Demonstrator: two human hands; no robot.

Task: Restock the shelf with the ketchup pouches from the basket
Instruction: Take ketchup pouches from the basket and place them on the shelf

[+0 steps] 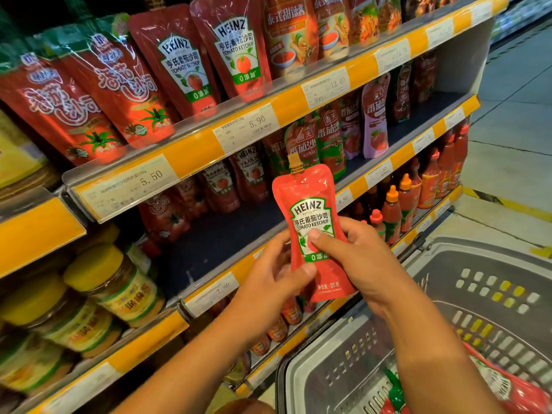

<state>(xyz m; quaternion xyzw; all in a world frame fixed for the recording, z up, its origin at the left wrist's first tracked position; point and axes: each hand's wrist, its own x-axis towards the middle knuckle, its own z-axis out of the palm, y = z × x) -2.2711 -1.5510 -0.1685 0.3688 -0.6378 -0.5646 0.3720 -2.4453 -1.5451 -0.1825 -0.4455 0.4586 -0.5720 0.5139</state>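
Both hands' fingers, left hand (268, 282) and right hand (355, 264), grip an upright ketchup pouch (310, 222) before the shelf (268, 255), above-left of the basket (418, 339).

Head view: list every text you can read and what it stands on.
"HEINZ", "TOMATO KETCHUP": pouch held in both hands, left hand, right hand.
"HEINZ", "TOMATO KETCHUP": top-shelf pouches.
"5.50", "5.90", "12.00": price tags on the top shelf's rail.
Lower tags, jar labels: too blurred to read.

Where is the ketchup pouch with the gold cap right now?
The ketchup pouch sits mid-frame, held upright by both hands, the left hand and the right hand, before the middle shelf, above-left of the basket.
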